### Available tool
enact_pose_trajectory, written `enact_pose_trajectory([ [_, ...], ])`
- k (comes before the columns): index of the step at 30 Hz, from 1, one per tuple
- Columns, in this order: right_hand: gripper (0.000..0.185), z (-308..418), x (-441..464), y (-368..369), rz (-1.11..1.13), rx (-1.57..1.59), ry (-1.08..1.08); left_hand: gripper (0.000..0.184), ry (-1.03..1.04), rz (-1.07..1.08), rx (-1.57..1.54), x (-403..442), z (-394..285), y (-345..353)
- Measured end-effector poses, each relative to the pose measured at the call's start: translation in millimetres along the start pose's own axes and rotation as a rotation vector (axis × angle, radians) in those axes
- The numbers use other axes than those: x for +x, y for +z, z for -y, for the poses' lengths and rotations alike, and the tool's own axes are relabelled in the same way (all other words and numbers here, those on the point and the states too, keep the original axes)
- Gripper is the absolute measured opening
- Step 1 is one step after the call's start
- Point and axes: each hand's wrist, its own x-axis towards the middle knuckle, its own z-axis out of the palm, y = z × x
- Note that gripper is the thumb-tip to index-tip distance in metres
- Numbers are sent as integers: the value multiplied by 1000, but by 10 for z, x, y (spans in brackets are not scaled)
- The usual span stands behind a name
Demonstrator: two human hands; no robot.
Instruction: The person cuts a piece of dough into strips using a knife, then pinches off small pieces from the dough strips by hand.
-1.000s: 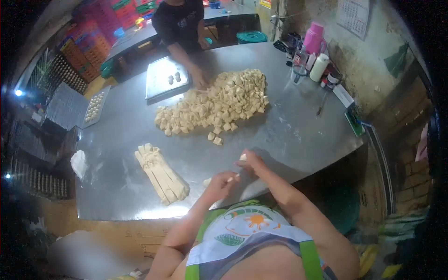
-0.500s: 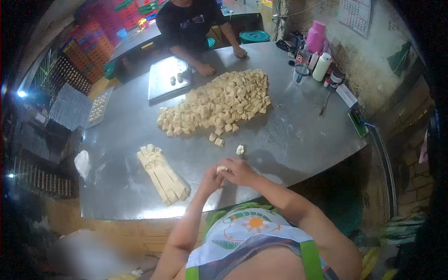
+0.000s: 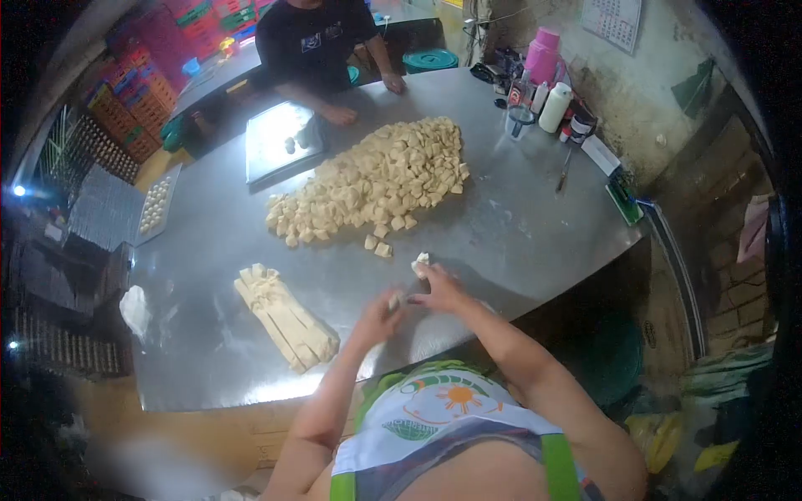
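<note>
White heap: At the far left of the grey metal table (image 3: 535,242), we saw a small, white, powdery heap (image 3: 134,311).
Cut dough: We found the long, cream-coloured slab of dough strips (image 3: 288,321) lying to the left of our hands, touched by neither. We judged it soft and rather heavy, easily stretched, so it would be better supported from below along its length.
Co-worker: Across the table, a person in a black shirt (image 3: 322,46) rested both hands near the table's far side.
Dough pile: In the middle we saw a broad pile of small, cream-coloured dough pieces (image 3: 376,179).
Left hand: Our left hand (image 3: 383,319) had its fingers curled, but it was blurred; we could not tell whether it held something.
Dough piece: The small, pale, lumpy dough piece (image 3: 420,260) lay on the table at our right fingertips. We judged it light, soft and a little sticky, best taken by its sides with gentle fingers, because a hard pinch could dent it.
Right hand: Our right hand (image 3: 441,290) was spread, fingers touching that piece, thumb apart, not closed around it.
</note>
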Motion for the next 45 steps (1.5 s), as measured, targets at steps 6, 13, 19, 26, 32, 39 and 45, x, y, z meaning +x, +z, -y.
enact_pose_trajectory([
  [6, 41, 431, -97, -98, 177, 487, -228, 27, 180, -262, 55, 128, 251, 145],
  [13, 41, 140, 163, -62, 160, 123, -27, 18, -328, 97, 339, 93, 40, 411],
  [19, 54, -218, 220, 54, -77, 86, -178, 62, -101, -168, -37, -24, 213, 206],
  [26, 37, 493, 188, -187, 181, 414, -433, 35, 133, -200, 18, 152, 166, -2],
  [32, 34, 316, 236, -24, 67, 176, 21, 11, -139, 0, 323, 207, -121, 193],
  [39, 36, -33, 108, 129, -26, 156, 0, 49, -284, 63, -220, 53, -50, -55],
  [45, 35, 580, 151, -278, 71, 508, -399, 48, 163, -111, 40, 258, 350, -46],
])
